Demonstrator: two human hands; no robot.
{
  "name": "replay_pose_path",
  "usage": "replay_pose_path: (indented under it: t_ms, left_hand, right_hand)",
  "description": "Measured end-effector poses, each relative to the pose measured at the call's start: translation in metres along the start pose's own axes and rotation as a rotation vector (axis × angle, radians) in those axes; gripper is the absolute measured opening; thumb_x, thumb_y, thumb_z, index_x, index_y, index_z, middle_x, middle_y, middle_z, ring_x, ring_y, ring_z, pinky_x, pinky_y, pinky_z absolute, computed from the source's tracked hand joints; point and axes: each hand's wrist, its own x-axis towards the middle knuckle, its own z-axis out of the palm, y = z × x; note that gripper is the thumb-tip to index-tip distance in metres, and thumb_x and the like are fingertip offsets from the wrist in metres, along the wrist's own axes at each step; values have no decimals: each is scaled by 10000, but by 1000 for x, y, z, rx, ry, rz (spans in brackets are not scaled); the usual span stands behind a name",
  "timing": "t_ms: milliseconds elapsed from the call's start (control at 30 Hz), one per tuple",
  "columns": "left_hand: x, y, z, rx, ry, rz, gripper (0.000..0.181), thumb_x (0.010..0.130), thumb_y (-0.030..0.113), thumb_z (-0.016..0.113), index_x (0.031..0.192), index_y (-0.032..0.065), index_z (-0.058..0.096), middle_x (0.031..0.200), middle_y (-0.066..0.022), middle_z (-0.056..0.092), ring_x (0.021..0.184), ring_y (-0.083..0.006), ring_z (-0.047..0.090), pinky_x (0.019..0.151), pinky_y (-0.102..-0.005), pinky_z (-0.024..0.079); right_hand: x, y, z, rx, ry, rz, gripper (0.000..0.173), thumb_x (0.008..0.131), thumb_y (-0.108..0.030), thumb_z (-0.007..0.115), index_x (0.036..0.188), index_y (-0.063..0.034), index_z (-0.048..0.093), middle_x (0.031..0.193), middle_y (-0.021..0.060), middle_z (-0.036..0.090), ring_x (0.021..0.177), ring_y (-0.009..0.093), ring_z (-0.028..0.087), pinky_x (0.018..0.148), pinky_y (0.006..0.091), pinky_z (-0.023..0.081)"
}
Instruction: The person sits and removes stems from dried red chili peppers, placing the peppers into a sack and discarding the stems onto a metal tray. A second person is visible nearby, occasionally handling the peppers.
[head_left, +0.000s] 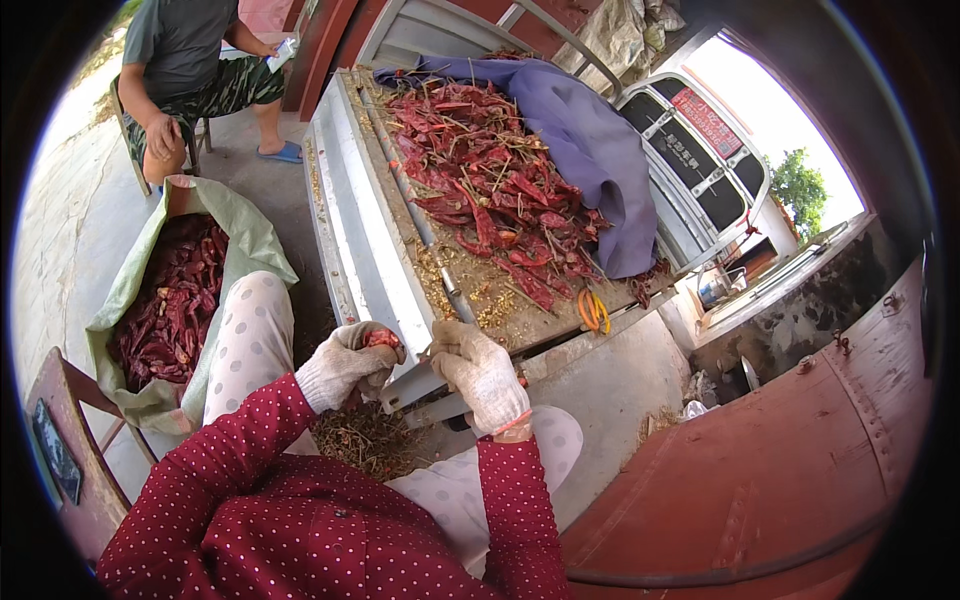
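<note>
My left hand (352, 364), in a worn white knit glove, is closed around a dried red chili pepper (384, 340). Just to its right, my gloved right hand (476, 366) has its fingertips pinched together; whether a stem is between them is too small to tell. Both hands are above my lap, at the near edge of a metal truck bed (367, 232). On the bed lies a heap of dried red chilies (487, 180) with stems among them. An open woven sack (251, 225) full of chilies (176, 307) stands by my left knee.
Stems and debris (367, 442) lie on the floor beneath my hands. A purple cloth (577, 127) partly covers the heap; yellow-orange rings (593, 310) hang at the bed's edge. A seated person (187, 75) is at upper left. A phone (56, 450) rests on a wooden chair (90, 465). Red metal door (750, 480) at right.
</note>
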Motion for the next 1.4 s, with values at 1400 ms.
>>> replay_pose_path:
  t_ms: [1400]
  left_hand:
    - [-16,-1,9,284,-117,-47,360,994,205,658,1248,-32,565,976,-88,667,773,-148,664,644,-287,564]
  right_hand:
    - [28,-63,36,-1559,-380,-550,179,886,-193,641,1035,-133,720,890,103,750,890,290,738,801,430,539]
